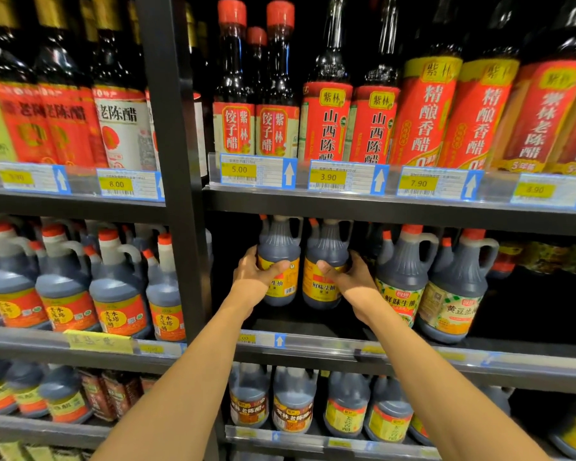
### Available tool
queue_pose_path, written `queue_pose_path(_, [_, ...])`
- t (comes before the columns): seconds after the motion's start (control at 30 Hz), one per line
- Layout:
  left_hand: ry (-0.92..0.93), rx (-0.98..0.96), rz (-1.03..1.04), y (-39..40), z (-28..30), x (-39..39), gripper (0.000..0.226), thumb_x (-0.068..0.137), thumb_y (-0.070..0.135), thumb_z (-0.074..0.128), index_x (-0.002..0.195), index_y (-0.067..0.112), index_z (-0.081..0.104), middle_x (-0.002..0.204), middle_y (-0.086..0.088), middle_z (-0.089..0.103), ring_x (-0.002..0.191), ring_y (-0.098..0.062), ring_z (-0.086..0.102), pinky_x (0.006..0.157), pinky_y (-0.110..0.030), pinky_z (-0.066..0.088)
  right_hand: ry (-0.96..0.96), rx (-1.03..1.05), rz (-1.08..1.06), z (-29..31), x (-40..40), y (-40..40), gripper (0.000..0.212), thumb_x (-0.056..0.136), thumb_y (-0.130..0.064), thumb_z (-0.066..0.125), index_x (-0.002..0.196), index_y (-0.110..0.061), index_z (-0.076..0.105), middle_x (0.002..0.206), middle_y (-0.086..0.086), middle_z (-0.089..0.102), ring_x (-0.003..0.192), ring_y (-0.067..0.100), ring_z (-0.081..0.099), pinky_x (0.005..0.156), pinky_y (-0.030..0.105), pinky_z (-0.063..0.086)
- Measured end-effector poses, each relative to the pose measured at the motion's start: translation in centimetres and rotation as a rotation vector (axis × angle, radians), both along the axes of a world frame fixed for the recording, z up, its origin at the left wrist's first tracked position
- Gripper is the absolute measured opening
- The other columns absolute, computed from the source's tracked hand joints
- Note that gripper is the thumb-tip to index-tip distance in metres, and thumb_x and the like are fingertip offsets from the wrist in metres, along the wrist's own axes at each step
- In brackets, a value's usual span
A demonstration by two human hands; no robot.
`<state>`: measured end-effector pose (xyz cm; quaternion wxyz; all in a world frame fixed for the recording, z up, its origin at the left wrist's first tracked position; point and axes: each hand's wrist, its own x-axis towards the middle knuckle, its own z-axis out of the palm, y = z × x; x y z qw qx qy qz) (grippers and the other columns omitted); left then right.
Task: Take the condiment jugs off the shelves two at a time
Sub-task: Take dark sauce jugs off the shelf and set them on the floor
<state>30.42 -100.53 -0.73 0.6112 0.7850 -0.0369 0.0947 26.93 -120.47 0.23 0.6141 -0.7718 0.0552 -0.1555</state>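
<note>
On the middle shelf (396,352) of the right-hand bay, behind its price rail, we find two dark jugs with yellow labels side by side, nearly touching. Our left hand (255,277) grasps the left jug (279,251), thumb across the front of the label and fingers curled round its left flank. Our right hand (348,277) grasps the right jug (326,254) in mirror fashion, thumb on the label front, fingers wrapped round its right side. Each grip is closed on its own jug. Both jugs stand upright, and we cannot tell whether their bases rest on the shelf or hang just above it. The shelf to the left of the pair is dark and bare.

Just beside the right jug stand two handled jugs with checked labels (403,277), upright, at the shelf front. Above, the upper shelf (379,207) carries tall bottles with red labels (326,124) and a row of price tags (328,177). To the left of the black upright post (177,161), more jugs with orange labels (117,287) fill the neighbouring bay. Below, the lower shelf holds further jugs (293,400).
</note>
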Motion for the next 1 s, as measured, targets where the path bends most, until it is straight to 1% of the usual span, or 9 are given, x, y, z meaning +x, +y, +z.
queue_pose_path(0.07, [-0.005, 0.001, 0.008, 0.03, -0.10, 0.26, 0.088, 0.063, 0.055, 0.086, 0.136, 0.017, 0.054, 0.130, -0.006, 0.066, 0.118, -0.027, 0.063, 0.097, -0.050, 0.055, 0.000, 0.011, 0.005, -0.03, -0.13, 0.09, 0.073, 0.085, -0.029, 0.082, 0.147, -0.014, 0.046, 0.139, 0.005, 0.062, 0.126, 0.026, 0.060, 0.103, 0.043, 0.051])
queue_pose_path(0.13, [-0.002, 0.000, 0.007, -0.04, -0.13, 0.24, 0.077, 0.073, 0.042, 0.087, 0.137, 0.017, 0.054, 0.131, -0.007, 0.066, 0.119, -0.027, 0.063, 0.098, -0.050, 0.054, 0.005, 0.011, -0.004, -0.13, -0.17, 0.14, 0.073, 0.085, -0.031, 0.082, 0.147, -0.015, 0.046, 0.140, 0.005, 0.062, 0.127, 0.026, 0.059, 0.104, 0.043, 0.050])
queue_pose_path(0.2, [0.002, -0.006, 0.000, -0.01, -0.22, 0.25, 0.074, 0.076, 0.038, 0.086, 0.139, 0.016, 0.053, 0.132, -0.007, 0.065, 0.120, -0.028, 0.062, 0.099, -0.050, 0.054, 0.009, 0.014, -0.005, -0.19, -0.24, 0.20, 0.073, 0.086, -0.031, 0.081, 0.148, -0.015, 0.044, 0.141, 0.005, 0.061, 0.128, 0.026, 0.058, 0.103, 0.040, 0.050])
queue_pose_path(0.33, [0.009, 0.020, 0.007, -0.01, -0.10, 0.14, 0.090, 0.068, 0.053, 0.085, 0.143, 0.018, 0.049, 0.138, -0.007, 0.061, 0.124, -0.029, 0.059, 0.100, -0.050, 0.053, 0.013, -0.019, -0.027, -0.29, -0.35, 0.40, 0.072, 0.088, -0.034, 0.078, 0.149, -0.018, 0.042, 0.143, 0.004, 0.059, 0.130, 0.027, 0.056, 0.106, 0.042, 0.048])
queue_pose_path(0.43, [0.017, 0.018, 0.006, -0.17, 0.29, -0.11, 0.078, 0.080, 0.036, 0.084, 0.145, 0.015, 0.046, 0.140, -0.008, 0.058, 0.126, -0.029, 0.057, 0.099, -0.041, 0.052, 0.023, -0.039, -0.052, -0.24, -0.36, 0.48, 0.074, 0.088, -0.037, 0.078, 0.149, -0.018, 0.041, 0.144, 0.006, 0.059, 0.131, 0.030, 0.056, 0.106, 0.043, 0.048])
queue_pose_path(0.5, [0.025, 0.008, -0.001, -0.21, 0.30, -0.08, 0.074, 0.082, 0.031, 0.083, 0.144, 0.014, 0.046, 0.140, -0.009, 0.058, 0.126, -0.029, 0.057, 0.096, -0.038, 0.051, 0.036, -0.048, -0.068, -0.10, -0.41, 0.53, 0.077, 0.087, -0.037, 0.079, 0.150, -0.018, 0.040, 0.145, 0.007, 0.058, 0.133, 0.031, 0.055, 0.105, 0.041, 0.048])
queue_pose_path(0.57, [0.030, 0.012, 0.001, -0.18, 0.38, -0.19, 0.074, 0.082, 0.031, 0.083, 0.144, 0.014, 0.046, 0.140, -0.009, 0.058, 0.126, -0.029, 0.057, 0.099, -0.041, 0.051, 0.045, -0.060, -0.083, 0.09, -0.46, 0.60, 0.078, 0.087, -0.037, 0.079, 0.151, -0.018, 0.039, 0.146, 0.007, 0.057, 0.134, 0.032, 0.054, 0.103, 0.038, 0.046])
queue_pose_path(0.67, [0.028, 0.015, 0.010, -0.12, 0.31, -0.17, 0.077, 0.080, 0.035, 0.084, 0.144, 0.015, 0.047, 0.140, -0.009, 0.059, 0.127, -0.030, 0.057, 0.103, -0.050, 0.051, 0.055, -0.076, -0.092, 0.20, -0.38, 0.68, 0.079, 0.087, -0.038, 0.079, 0.151, -0.018, 0.039, 0.147, 0.007, 0.056, 0.135, 0.033, 0.053, 0.103, 0.038, 0.045])
queue_pose_path(1.0, [0.034, 0.012, 0.010, -0.24, 0.34, -0.27, 0.074, 0.081, 0.033, 0.083, 0.143, 0.016, 0.047, 0.139, -0.008, 0.060, 0.127, -0.030, 0.057, 0.104, -0.050, 0.050, 0.073, -0.088, -0.091, 0.07, -0.34, 0.56, 0.085, 0.084, -0.044, 0.080, 0.153, -0.021, 0.037, 0.148, 0.006, 0.055, 0.136, 0.033, 0.052, 0.108, 0.045, 0.046])
